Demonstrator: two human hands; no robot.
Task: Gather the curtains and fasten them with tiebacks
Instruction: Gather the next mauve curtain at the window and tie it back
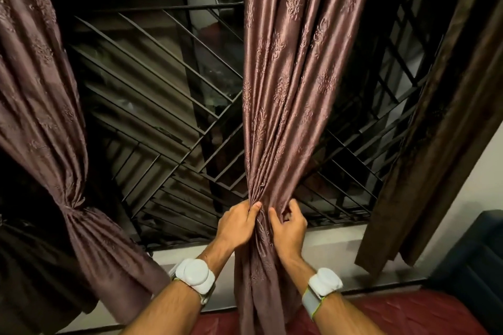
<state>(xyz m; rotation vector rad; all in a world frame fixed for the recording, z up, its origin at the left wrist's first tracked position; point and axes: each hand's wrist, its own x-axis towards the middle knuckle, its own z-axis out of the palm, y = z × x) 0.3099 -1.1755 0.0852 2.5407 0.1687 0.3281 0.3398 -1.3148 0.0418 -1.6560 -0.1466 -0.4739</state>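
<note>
The left hand [239, 221] and right hand [288, 225] grip the gathered middle of the mauve patterned satin curtain [285, 84], fingers curled into its folds. Left mauve curtain [35, 106] hangs cinched at its waist.

A home, prob. a bedroom: patterned curtains [288, 95] are hung over a window w/ black metal grille [163, 106], and a red quilted bed cover [408, 313] is seen below the sill [334, 236].
</note>
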